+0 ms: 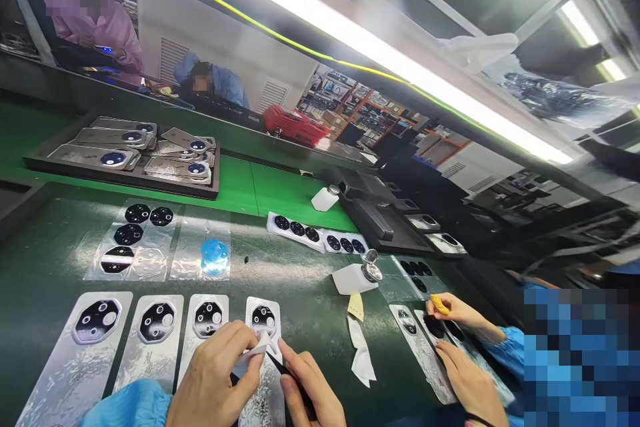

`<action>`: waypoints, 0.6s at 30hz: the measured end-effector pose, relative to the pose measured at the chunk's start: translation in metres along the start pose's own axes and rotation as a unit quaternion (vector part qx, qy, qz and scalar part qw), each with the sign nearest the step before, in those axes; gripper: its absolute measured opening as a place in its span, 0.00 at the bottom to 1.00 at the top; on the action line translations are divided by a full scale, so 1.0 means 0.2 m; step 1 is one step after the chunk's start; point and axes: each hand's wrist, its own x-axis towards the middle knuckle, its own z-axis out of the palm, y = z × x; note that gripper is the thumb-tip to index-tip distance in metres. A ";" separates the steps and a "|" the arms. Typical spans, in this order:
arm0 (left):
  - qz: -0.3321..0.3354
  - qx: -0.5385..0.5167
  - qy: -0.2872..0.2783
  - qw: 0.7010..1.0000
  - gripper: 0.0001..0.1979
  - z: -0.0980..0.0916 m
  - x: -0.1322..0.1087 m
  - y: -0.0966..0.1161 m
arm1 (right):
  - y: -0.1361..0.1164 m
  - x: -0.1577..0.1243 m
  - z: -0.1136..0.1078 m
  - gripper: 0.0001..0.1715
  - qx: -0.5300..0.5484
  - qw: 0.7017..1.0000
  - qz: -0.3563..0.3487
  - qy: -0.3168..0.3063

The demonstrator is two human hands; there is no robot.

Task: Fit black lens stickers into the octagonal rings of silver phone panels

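Note:
My left hand (215, 370) pinches a small white cloth (263, 345) over the fourth silver phone back panel (263, 397), just below its black camera plate (264, 317). Close on the right, my right hand (313, 383) grips a thin black tool (283, 367), whose tip points at the cloth. Three similar panels, (80, 360) the leftmost among them, lie in a row to the left, each with a black octagonal camera plate. Part of the third panel is hidden behind my left hand.
Clear sheets (145, 247) with black discs lie beyond the panels, beside a blue disc (215, 257). A white dispenser bottle (353, 278) and crumpled wipes (360, 350) stand right of centre. A co-worker's hands (467, 380) work at far right. A dark tray (200, 188) holds stacked panels.

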 end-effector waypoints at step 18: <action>-0.193 -0.398 -0.153 0.884 0.22 0.14 0.00 -0.07 | 0.03 -0.04 0.08 0.17 0.237 0.952 0.196 -0.002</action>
